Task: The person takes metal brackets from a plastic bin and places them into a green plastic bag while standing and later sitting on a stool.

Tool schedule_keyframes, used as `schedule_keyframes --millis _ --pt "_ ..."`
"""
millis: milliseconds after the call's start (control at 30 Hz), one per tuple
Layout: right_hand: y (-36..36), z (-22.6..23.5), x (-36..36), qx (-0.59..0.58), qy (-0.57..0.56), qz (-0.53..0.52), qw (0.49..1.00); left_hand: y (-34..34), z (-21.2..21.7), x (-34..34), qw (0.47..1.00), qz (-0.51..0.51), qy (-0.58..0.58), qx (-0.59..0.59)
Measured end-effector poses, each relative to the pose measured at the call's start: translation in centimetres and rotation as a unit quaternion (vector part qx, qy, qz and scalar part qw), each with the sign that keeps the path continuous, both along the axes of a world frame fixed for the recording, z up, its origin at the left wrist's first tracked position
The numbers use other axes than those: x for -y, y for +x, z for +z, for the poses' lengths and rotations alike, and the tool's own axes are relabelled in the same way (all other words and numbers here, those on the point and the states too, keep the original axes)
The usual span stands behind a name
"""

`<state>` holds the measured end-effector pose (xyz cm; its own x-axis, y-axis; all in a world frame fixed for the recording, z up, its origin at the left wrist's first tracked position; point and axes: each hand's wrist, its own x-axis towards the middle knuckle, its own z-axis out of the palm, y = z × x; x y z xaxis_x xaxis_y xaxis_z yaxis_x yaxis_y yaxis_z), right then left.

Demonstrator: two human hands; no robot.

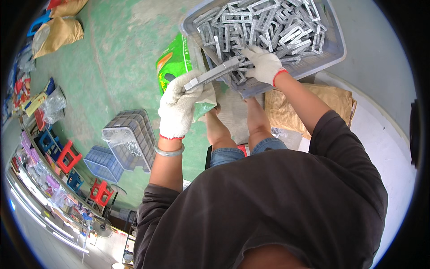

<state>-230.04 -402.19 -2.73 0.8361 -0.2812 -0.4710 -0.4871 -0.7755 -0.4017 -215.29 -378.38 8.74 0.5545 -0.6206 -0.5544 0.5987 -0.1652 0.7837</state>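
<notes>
My left hand [177, 107], in a white knit glove with a red cuff, is closed around a grey metal bar-shaped piece [212, 75]. This piece slants up to the right, and it may be more than one piece laid together. Its far end lies over the edge of a grey plastic basket [309, 67]. The basket is heaped with grey metal frame-shaped pieces [268, 27]. My right hand [266, 67], gloved the same way, rests at the basket's near side beside the bar's far end. Its fingers are apart, over the metal pieces.
A green printed sack [174, 62] lies left of the basket, and a brown woven sack [322, 101] sits below its right side. Two more plastic crates, one grey [134, 134] and one blue [103, 162], stand on the green floor, near red stools [68, 157].
</notes>
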Motion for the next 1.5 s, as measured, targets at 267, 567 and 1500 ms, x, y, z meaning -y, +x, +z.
schedule_keyframes --millis 267,567,1500 --pt "0.5 -5.5 -0.4 -0.065 -0.112 0.035 0.991 -0.3 -0.4 -2.1 0.999 0.042 -0.03 0.006" --pt "2.8 -2.9 -0.4 -0.195 -0.066 0.0 0.979 -2.6 -6.7 -14.8 0.957 0.168 0.214 -0.099" --pt "8.2 -19.4 -23.5 -0.287 0.299 0.004 0.91 -6.3 -33.6 -27.3 0.814 -0.291 0.438 0.245"
